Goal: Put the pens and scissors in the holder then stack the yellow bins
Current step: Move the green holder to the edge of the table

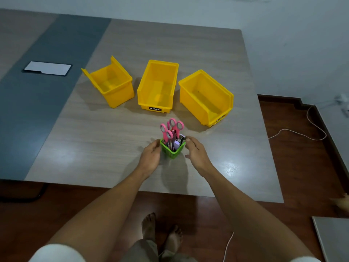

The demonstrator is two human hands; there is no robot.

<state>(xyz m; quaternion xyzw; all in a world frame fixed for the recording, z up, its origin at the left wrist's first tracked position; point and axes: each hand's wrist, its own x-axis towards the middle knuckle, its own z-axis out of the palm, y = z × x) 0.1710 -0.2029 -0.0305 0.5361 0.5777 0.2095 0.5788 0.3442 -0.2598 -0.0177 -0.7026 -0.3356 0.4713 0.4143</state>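
A green holder (172, 150) stands on the table near the front edge. Two pink scissors (172, 128) and several pens (177, 141) stick up out of it. My left hand (150, 157) is cupped against the holder's left side, thumb at its rim. To the right, my right hand (196, 151) has its fingers spread, the fingertips at the holder's top right corner and the palm apart from it. Behind the holder stand three yellow bins side by side, each empty and apart: the left bin (111, 84), the middle bin (157, 86) and the right bin (205, 97).
The wood-grain table (105, 133) ends just in front of the holder. A white card (48, 68) lies on the grey strip at the far left. A white cable (309, 129) runs over the wooden floor at the right. My bare feet (162, 233) are below the table edge.
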